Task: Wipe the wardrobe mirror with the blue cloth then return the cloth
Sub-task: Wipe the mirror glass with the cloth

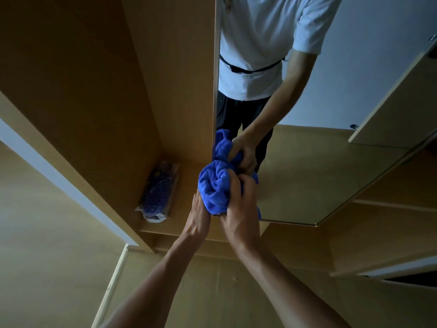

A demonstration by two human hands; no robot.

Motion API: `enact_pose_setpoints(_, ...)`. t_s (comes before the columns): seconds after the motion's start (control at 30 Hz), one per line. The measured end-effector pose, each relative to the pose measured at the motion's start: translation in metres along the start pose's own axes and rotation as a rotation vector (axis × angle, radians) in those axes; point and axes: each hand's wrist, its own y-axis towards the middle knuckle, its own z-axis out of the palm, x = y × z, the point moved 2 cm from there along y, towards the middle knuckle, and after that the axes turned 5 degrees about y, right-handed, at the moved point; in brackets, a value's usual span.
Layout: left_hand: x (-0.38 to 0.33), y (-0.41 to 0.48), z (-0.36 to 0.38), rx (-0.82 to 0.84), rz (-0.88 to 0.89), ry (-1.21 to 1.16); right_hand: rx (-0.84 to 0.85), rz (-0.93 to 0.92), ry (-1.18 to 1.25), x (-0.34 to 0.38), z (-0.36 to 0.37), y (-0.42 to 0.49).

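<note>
From the head camera, both bare forearms reach forward to the lower left corner of the wardrobe mirror (331,176). The blue cloth (214,185) is bunched into a rumpled ball and pressed against the glass right at the mirror's left edge, close to its bottom edge. The right hand (238,209) is curled around the cloth from the right, fingers closed into its folds. The left hand (198,218) lies against the cloth's lower left side with its fingers straight and together, cupping the bundle from beneath; whether it truly grips cannot be told.

The mirror reflects the cloth, one gripping hand, a pale short-sleeved shirt and dark trousers.

Left of the mirror is an open wooden wardrobe compartment. On its shelf (186,223), near the front edge, lies a clear plastic packet (157,192) holding something dark blue, well apart from the cloth.
</note>
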Motion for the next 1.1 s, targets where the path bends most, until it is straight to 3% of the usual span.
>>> enact_pose_setpoints(0.3, -0.024, 0.004, 0.003, 0.032, 0.048, -0.128, 0.172, -0.043, 0.031, -0.002, -0.011, 0.013)
enact_pose_setpoints(0.47, 0.017, 0.005, 0.001, 0.080, 0.018, -0.025, 0.211, -0.069, -0.064, -0.011, -0.018, -0.003)
enact_pose_setpoints(0.73, 0.048, 0.000, 0.021, -0.092, 0.196, 0.031, 0.104, -0.165, -0.158, -0.035, -0.024, -0.023)
enact_pose_setpoints(1.1, 0.078, 0.013, 0.030, -0.120, 0.363, 0.057, -0.114, -0.341, -0.278, -0.056, -0.014, -0.021)
